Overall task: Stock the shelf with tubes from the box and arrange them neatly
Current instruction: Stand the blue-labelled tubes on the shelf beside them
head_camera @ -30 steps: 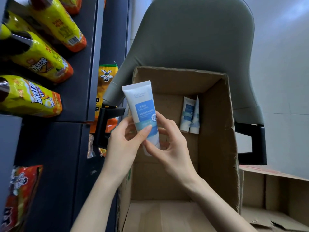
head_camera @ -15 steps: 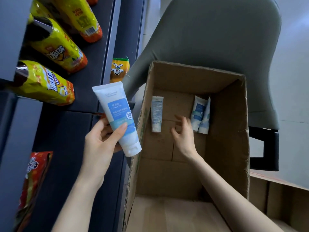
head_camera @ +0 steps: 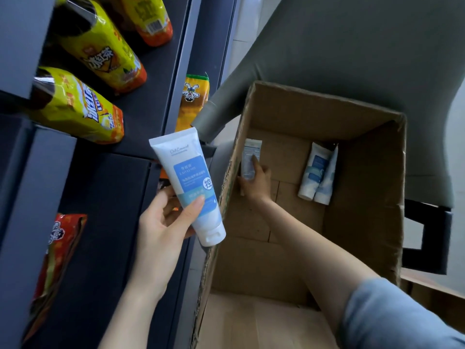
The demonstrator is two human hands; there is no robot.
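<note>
White tube (head_camera: 187, 187) between left fingers (head_camera: 167, 205)

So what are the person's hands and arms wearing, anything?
No gloves, rings or watch show. The left hand has a bare forearm; behind the right hand, a light blue sleeve starts near the elbow.

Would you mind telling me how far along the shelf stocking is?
Done: no tubes show on the shelf yet. In hand: the left hand holds one tube beside the box, and the right hand grips a second tube inside it. Left: both to shelve, plus two tubes leaning at the box's right wall.
</note>
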